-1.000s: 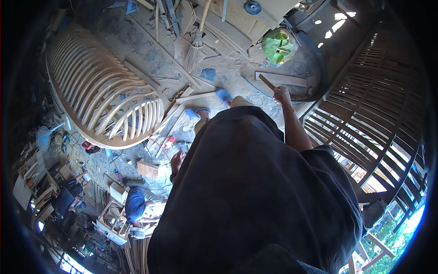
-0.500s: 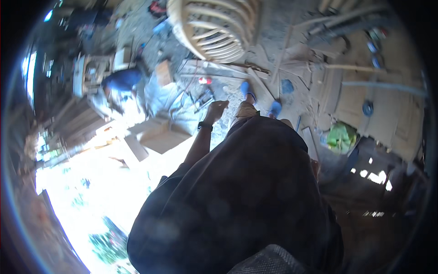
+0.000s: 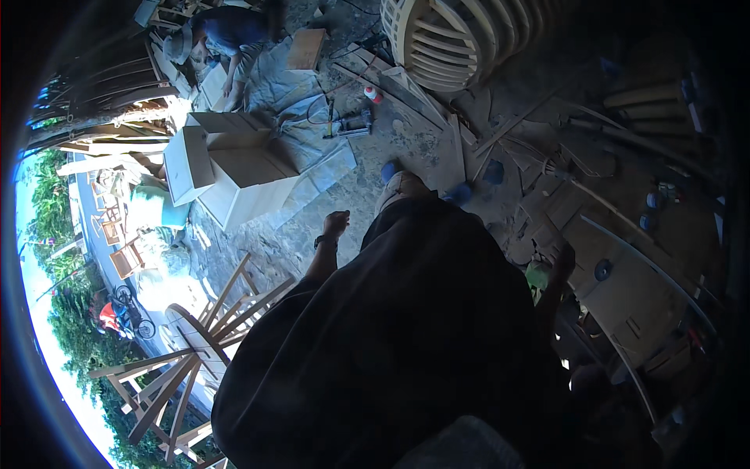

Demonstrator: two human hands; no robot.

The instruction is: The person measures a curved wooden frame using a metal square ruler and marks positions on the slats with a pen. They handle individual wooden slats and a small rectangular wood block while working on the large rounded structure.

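My left hand (image 3: pixel 336 225), a dark band at its wrist, hangs beside my body with the fingers curled in. Nothing shows in it. On the other side, my right hand (image 3: pixel 562 263) is closed at the lower end of a flat piece of wood (image 3: pixel 549 238), which sticks up past the fingers. Shadow hides part of that grip. Below the left hand, a pale wooden box-like piece (image 3: pixel 262 176) stands on the floor, to the left. My blue footwear (image 3: pixel 391 170) shows ahead of my dark shirt.
A person (image 3: pixel 226 35) bends over work at the upper left. A slatted round wooden frame (image 3: pixel 445 47) stands ahead, near loose planks (image 3: pixel 457 148). A nail gun (image 3: pixel 355 125) and a red-and-white bottle (image 3: pixel 373 94) lie on the floor. Wooden panels (image 3: pixel 633 301) lie right; a spoked wooden piece (image 3: pixel 199 336) stands left.
My view has swung, bringing the box-like piece and the outdoor side into clearer sight. My right hand, mostly hidden before, now shows with the piece of wood. My left hand stays curled.
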